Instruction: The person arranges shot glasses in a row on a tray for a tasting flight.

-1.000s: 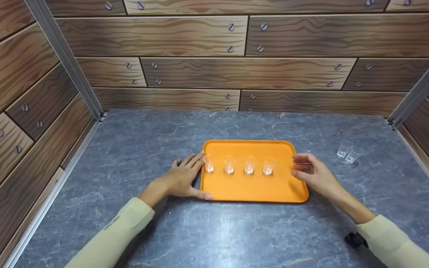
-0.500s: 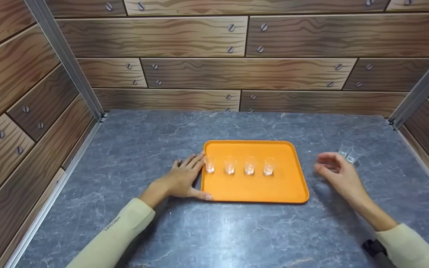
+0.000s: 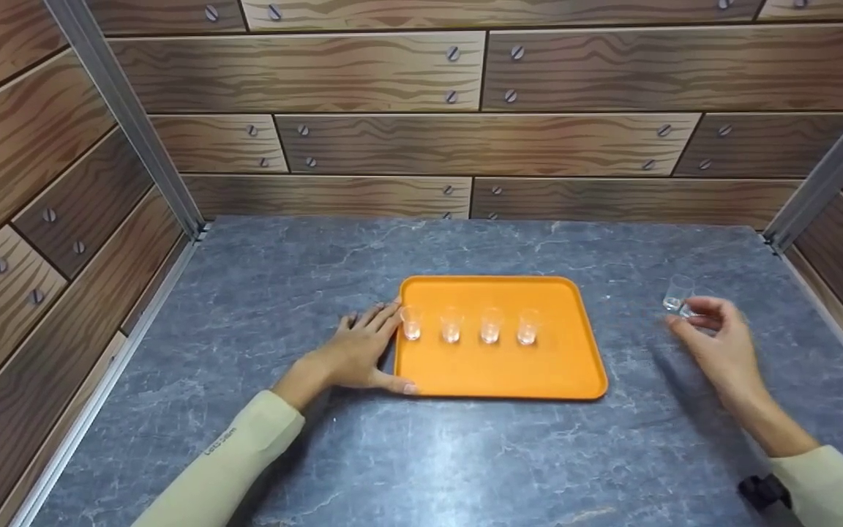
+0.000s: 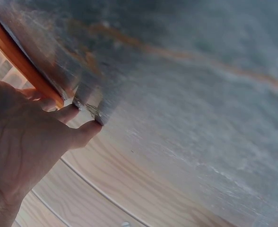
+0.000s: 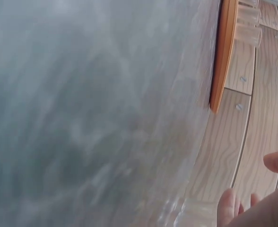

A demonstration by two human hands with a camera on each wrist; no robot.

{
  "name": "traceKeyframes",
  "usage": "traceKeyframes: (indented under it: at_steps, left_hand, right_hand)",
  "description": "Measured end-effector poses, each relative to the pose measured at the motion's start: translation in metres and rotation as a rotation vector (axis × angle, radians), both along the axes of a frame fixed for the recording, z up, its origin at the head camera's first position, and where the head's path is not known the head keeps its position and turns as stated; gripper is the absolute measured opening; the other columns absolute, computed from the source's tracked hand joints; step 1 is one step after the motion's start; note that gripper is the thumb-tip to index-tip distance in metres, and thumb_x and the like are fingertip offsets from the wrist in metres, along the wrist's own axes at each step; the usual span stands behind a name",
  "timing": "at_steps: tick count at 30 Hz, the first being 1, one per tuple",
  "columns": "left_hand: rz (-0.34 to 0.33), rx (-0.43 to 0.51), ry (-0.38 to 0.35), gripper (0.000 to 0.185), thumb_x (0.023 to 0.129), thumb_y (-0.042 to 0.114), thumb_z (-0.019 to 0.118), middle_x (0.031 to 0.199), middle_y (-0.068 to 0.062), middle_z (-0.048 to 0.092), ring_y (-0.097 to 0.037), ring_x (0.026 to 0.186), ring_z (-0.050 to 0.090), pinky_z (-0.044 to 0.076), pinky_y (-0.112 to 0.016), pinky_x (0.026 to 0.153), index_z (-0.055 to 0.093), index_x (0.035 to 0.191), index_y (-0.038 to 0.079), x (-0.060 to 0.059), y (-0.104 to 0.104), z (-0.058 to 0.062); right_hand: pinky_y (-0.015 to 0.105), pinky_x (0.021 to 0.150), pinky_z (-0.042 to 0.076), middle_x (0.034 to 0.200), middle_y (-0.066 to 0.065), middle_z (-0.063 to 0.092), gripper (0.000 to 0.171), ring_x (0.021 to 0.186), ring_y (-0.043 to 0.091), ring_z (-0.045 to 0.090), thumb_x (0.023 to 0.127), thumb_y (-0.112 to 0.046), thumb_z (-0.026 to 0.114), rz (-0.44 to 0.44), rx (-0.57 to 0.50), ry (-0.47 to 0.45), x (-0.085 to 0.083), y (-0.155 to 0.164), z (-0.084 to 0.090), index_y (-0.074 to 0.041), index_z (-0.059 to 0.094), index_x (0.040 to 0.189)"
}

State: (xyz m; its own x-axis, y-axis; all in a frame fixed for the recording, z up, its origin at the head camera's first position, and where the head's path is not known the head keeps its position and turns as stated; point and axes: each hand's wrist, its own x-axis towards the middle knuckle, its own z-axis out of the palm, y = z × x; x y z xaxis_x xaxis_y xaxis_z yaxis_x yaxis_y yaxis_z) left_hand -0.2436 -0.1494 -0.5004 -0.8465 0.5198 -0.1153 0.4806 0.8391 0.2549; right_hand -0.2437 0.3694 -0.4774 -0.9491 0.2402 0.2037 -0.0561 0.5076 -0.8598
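Four small clear cups (image 3: 469, 325) stand in a row on the orange tray (image 3: 498, 373); left hand (image 3: 354, 350) rests flat against its edge, right hand (image 3: 718, 344), fingers loosely curled and empty, reaches the two cups (image 3: 677, 294) left on the table (image 3: 421, 454).

A small clear plastic cup (image 3: 677, 291) stands upright on the grey stone-patterned tabletop, well to the right of the orange tray (image 3: 498, 373). A second cup just beside it is mostly hidden behind the right hand (image 3: 718, 344), whose curled fingers reach around it; whether they touch it cannot be told. The tray lies flat with raised edges, the left hand (image 3: 358, 351) resting against its left rim.
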Motion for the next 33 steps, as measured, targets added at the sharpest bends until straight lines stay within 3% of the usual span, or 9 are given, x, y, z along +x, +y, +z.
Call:
traceKeyframes:
  at_steps: [6, 12, 15, 21, 33]
  left_hand:
    - [-0.003, -0.008, 0.011, 0.131, 0.073, 0.094, 0.055, 0.174, -0.006, 0.006, -0.037, 0.157, 0.015, 0.020, -0.071, 0.116, 0.009, 0.167, 0.014, 0.001, -0.003, -0.002]
    - [-0.003, -0.011, 0.014, 0.132, 0.073, 0.094, 0.055, 0.174, -0.006, 0.007, -0.037, 0.157, 0.016, 0.021, -0.072, 0.115, 0.010, 0.167, 0.013, 0.000, -0.003, -0.001]
    - [-0.002, -0.007, 0.014, 0.131, 0.073, 0.094, 0.056, 0.174, -0.006, 0.008, -0.038, 0.157, 0.017, 0.021, -0.072, 0.115, 0.010, 0.167, 0.015, -0.001, -0.002, -0.001]
    - [-0.011, -0.004, 0.008, 0.131, 0.073, 0.094, 0.055, 0.174, -0.007, 0.006, -0.039, 0.156, 0.016, 0.020, -0.072, 0.115, 0.010, 0.167, 0.014, -0.001, -0.001, -0.001]
    - [-0.010, -0.001, 0.011, 0.133, 0.073, 0.094, 0.054, 0.174, -0.007, 0.005, -0.037, 0.157, 0.015, 0.019, -0.071, 0.116, 0.008, 0.167, 0.012, -0.001, 0.000, -0.001]
  right_hand:
    - [0.007, 0.074, 0.043, 0.118, -0.006, 0.047, 0.046, 0.096, 0.000, 0.049, 0.091, -0.019, 0.077, -0.098, -0.026, -0.041, -0.007, 0.010, 0.000, -0.005, 0.054, 0.129]
    - [0.008, 0.077, 0.040, 0.119, -0.003, 0.046, 0.052, 0.097, 0.003, 0.045, 0.092, -0.022, 0.076, -0.113, -0.006, -0.059, -0.012, 0.019, 0.000, -0.004, 0.049, 0.133]
    - [0.009, 0.078, 0.039, 0.129, 0.007, 0.046, 0.064, 0.102, 0.009, 0.046, 0.093, -0.027, 0.075, -0.096, 0.029, -0.082, -0.015, 0.024, 0.000, 0.003, 0.043, 0.140]
    - [0.009, 0.075, 0.037, 0.148, 0.032, 0.040, 0.081, 0.120, 0.034, 0.045, 0.098, -0.036, 0.067, -0.014, 0.090, -0.147, -0.020, 0.033, -0.002, 0.012, 0.029, 0.151]
    - [0.011, 0.075, 0.037, 0.147, 0.036, 0.035, 0.083, 0.124, 0.041, 0.042, 0.101, -0.036, 0.063, 0.044, 0.088, -0.192, -0.030, 0.037, -0.003, 0.015, 0.023, 0.153]
